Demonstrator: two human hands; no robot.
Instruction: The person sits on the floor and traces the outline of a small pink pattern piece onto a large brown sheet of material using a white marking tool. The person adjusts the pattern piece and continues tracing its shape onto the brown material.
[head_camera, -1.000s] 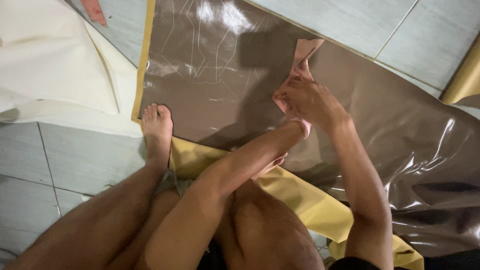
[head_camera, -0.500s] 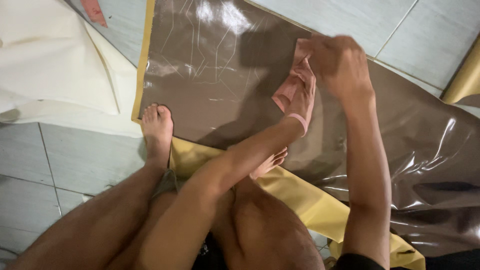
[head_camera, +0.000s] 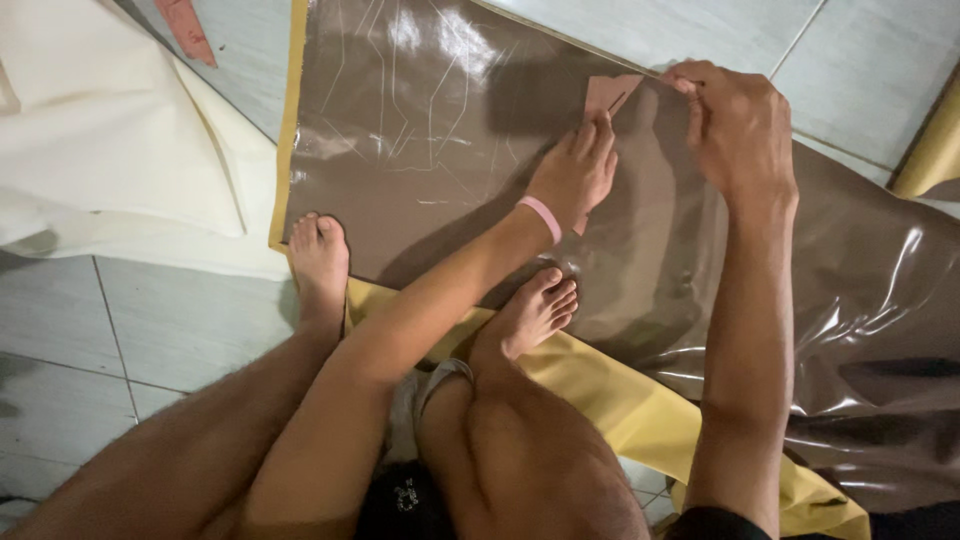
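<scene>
He's squatting on the tiled floor (head_camera: 870, 90) over a big glossy brown sheet (head_camera: 450, 150), both bare feet planted at its near edge. A second ago both hands were bunched together lower down, working a small pink template (head_camera: 610, 95); half a second back the right hand had lifted toward the far edge while the left pressed the piece lower on the sheet. Now the template sits right up at the sheet's far edge, close to the tile. The left hand (head_camera: 575, 175), a pink band on its wrist, lies mostly flat with fingers spread, pinning the template's lower side to the sheet. The right hand (head_camera: 735, 125) is curled, fingertips pinched at the template's upper right corner where it meets the sheet's edge; whether it holds a pen or blade I cannot tell from here.

So the piece has shifted to a fresh spot beside the faint scored lines (head_camera: 400, 110) already marking the sheet to the left, and it looks held steady for another outline. The sheet's yellow backing (head_camera: 620, 400) shows where it folds under his right foot (head_camera: 535, 315). Cream fabric (head_camera: 110, 150) is heaped well off to the left.
</scene>
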